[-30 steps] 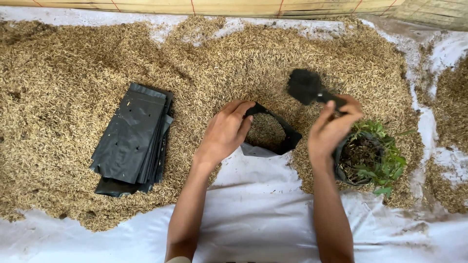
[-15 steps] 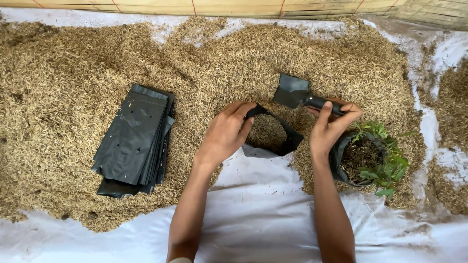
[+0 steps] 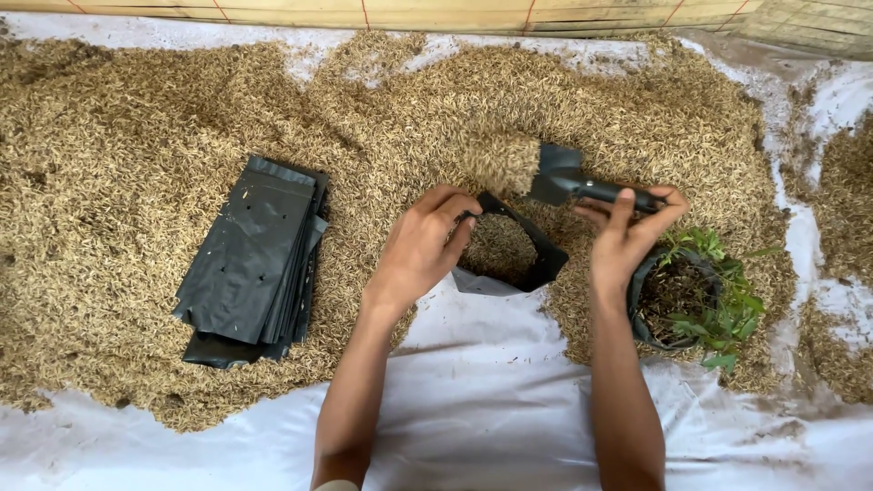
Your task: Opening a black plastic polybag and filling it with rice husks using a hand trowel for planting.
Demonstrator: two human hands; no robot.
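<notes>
Across the white sheet (image 3: 491, 400), a wide heap of tan husks (image 3: 136, 118) fills everything from nine o'clock round to three o'clock, with a flat stack of black bags (image 3: 250, 259) lying on it at nine o'clock. At the centre stands an open black bag (image 3: 509, 259), partly filled with husks, its rim pinched at the ten o'clock edge by the left hand (image 3: 420, 247). At two o'clock of it, the right hand (image 3: 623, 238) is clamped on the handle of a small black trowel (image 3: 568, 182) heaped with husks, and a potted green seedling (image 3: 696, 295) sits at three o'clock.
</notes>
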